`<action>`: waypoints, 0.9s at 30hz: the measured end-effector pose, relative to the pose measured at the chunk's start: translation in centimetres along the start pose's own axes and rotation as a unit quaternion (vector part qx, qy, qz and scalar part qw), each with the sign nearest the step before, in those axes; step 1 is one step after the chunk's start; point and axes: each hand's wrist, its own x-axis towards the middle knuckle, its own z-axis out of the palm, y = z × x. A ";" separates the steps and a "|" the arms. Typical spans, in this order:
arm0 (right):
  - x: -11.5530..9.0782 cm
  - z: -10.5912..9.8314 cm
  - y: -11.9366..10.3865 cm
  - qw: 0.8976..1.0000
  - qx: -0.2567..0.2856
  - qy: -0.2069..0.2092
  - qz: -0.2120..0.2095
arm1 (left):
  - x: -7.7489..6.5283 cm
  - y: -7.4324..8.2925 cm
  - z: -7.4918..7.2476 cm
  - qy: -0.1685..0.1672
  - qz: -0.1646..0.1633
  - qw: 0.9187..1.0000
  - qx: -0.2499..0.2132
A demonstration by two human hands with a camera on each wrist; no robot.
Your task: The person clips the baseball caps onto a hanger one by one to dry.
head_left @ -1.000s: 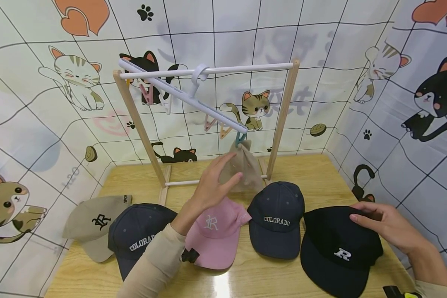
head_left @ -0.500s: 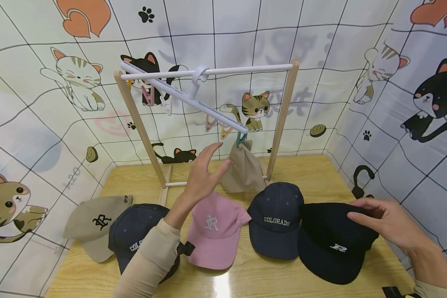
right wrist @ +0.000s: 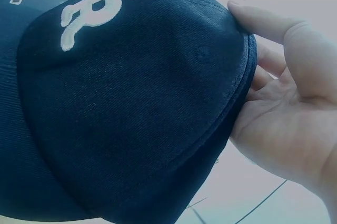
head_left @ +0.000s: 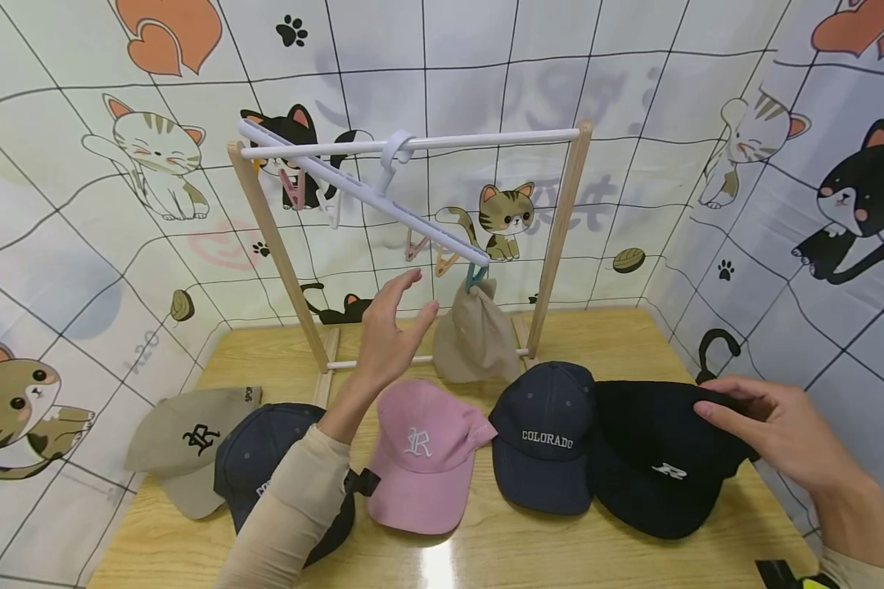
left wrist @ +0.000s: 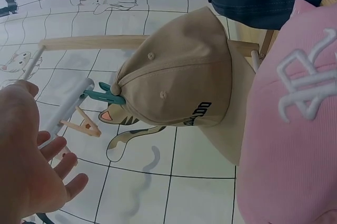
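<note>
My left hand (head_left: 390,335) is held in the air with its fingers spread and nothing in it, left of a beige cap (head_left: 475,339). That cap hangs from a teal clip (head_left: 476,276) at the near end of a white hanger (head_left: 372,196); in the left wrist view its crown (left wrist: 174,71) is pinched at the top by the clip. With thumb and fingers, my right hand (head_left: 781,433) pinches the crown of a black cap (head_left: 656,446) bearing a white R. The right wrist view shows the thumb (right wrist: 268,24) on the outside of its folded edge.
The hanger hooks onto a wooden rack (head_left: 560,237) and bears several other clips. On the wooden table (head_left: 516,548) lie a pink cap (head_left: 423,458), a navy Colorado cap (head_left: 545,438), another navy cap (head_left: 265,458) and a khaki cap (head_left: 184,446).
My left hand has drawn away to the left from the hanging beige cap. The black cap has shifted towards the rack and tipped, its brim further from the table's front, with my right hand.
</note>
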 end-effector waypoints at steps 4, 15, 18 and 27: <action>0.3 -0.2 -0.7 0.999 0.018 0.024 -0.014 | 0.4 -0.4 -0.1 0.017 0.001 1.000 0.010; 1.2 -0.2 -3.3 0.995 0.070 0.045 -0.063 | 2.0 -0.3 0.1 0.000 -0.008 1.000 0.008; 1.5 -0.1 -4.1 0.994 0.074 0.046 -0.066 | 2.5 -0.2 0.5 -0.014 -0.017 1.000 0.004; 2.6 0.3 -6.4 0.991 0.068 0.037 -0.105 | 3.8 0.1 1.8 -0.059 -0.044 0.997 0.033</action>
